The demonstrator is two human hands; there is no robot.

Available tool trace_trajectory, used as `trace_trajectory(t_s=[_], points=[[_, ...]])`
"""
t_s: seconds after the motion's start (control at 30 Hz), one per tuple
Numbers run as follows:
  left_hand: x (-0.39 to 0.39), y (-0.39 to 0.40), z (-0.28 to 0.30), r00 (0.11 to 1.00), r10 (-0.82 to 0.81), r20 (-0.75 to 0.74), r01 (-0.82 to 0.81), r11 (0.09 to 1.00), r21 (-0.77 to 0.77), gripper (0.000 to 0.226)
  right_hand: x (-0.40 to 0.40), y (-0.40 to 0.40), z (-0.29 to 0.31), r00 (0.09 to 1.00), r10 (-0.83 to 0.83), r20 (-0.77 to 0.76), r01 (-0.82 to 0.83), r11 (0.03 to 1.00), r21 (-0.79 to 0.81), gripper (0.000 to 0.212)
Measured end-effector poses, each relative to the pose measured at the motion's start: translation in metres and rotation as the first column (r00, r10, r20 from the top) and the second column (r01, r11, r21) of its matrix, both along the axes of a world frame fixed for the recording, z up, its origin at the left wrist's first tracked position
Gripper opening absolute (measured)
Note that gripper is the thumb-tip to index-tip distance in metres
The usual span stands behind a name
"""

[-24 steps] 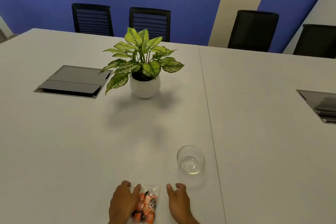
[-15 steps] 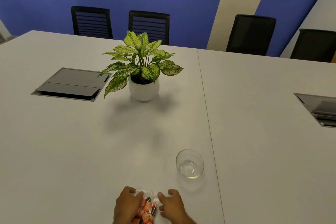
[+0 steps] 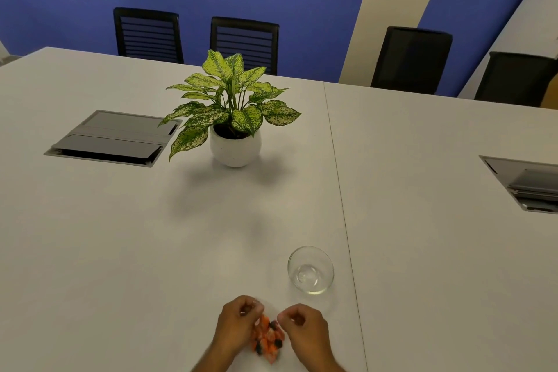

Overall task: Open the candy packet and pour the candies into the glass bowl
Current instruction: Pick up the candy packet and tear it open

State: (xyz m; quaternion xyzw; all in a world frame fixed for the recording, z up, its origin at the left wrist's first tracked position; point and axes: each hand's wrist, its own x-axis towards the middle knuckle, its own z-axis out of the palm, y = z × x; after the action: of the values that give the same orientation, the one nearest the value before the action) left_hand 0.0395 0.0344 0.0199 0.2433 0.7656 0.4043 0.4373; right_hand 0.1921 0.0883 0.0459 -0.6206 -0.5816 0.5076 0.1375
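Observation:
A clear candy packet [image 3: 268, 340] full of orange and dark candies hangs between my two hands near the table's front edge. My left hand [image 3: 237, 325] pinches its top left corner and my right hand [image 3: 303, 329] pinches its top right corner, fingers curled. The packet's top edge is hidden by my fingers. An empty glass bowl [image 3: 311, 269] stands upright on the table just beyond and to the right of my right hand.
A potted plant [image 3: 234, 118] in a white pot stands mid-table. Grey cable hatches sit at the left [image 3: 111, 137] and right [image 3: 528, 184]. A seam [image 3: 341, 190] splits the white table. Black chairs [image 3: 410, 59] line the far side.
Both hands closed in on the packet, took its top corners and lifted it off the table. The view tilted slightly downward.

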Motion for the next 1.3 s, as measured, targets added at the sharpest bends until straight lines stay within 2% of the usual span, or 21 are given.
trace_trajectory(t_s=[0.17,0.23,0.4,0.5,0.57,0.63,0.77,0.87,1.07,1.3], points=[[0.01,0.011,0.012,0.99,-0.125,0.07,0.12,0.99,0.069,0.017,0.009,0.008,0.02,0.995,0.087,0.043,-0.09,0.992,0.091,0.018],[0.013,0.015,0.017,0.98,-0.175,0.095,0.166,0.982,0.087,0.016,0.011,0.01,0.025,0.992,0.107,0.062,-0.113,0.988,0.107,0.011],[0.021,0.022,0.021,0.974,-0.207,0.097,0.201,0.977,0.067,0.018,0.018,0.012,0.031,0.973,0.163,0.164,-0.187,0.972,0.143,0.014],[0.027,0.023,0.019,0.982,-0.182,0.059,0.18,0.983,0.045,0.012,0.019,0.013,0.034,0.98,0.123,0.157,-0.141,0.984,0.113,0.018],[0.032,0.021,0.018,0.994,-0.109,-0.012,0.11,0.994,0.022,0.01,0.02,0.013,0.034,0.99,0.069,0.122,-0.077,0.995,0.061,0.024],[0.038,0.018,0.022,0.999,-0.008,-0.037,0.008,1.0,0.007,0.006,0.022,0.013,0.033,0.996,0.027,0.089,-0.029,0.999,0.025,0.019],[0.052,0.016,0.028,0.977,0.07,0.199,-0.06,0.997,-0.052,0.024,0.022,0.013,0.03,0.999,-0.024,0.024,0.025,0.999,-0.024,0.013],[0.058,0.014,0.031,0.941,0.074,0.33,-0.064,0.997,-0.041,0.027,0.02,0.012,0.03,0.999,-0.049,-0.002,0.048,0.998,-0.05,0.013],[0.063,0.013,0.034,0.926,0.103,0.363,-0.099,0.995,-0.03,0.019,0.019,0.008,0.028,0.998,-0.063,-0.021,0.061,0.995,-0.083,0.011],[0.057,0.007,0.034,0.878,0.103,0.468,-0.094,0.995,-0.043,0.02,0.025,0.009,0.028,0.987,-0.108,-0.116,0.075,0.963,-0.258,0.004]])
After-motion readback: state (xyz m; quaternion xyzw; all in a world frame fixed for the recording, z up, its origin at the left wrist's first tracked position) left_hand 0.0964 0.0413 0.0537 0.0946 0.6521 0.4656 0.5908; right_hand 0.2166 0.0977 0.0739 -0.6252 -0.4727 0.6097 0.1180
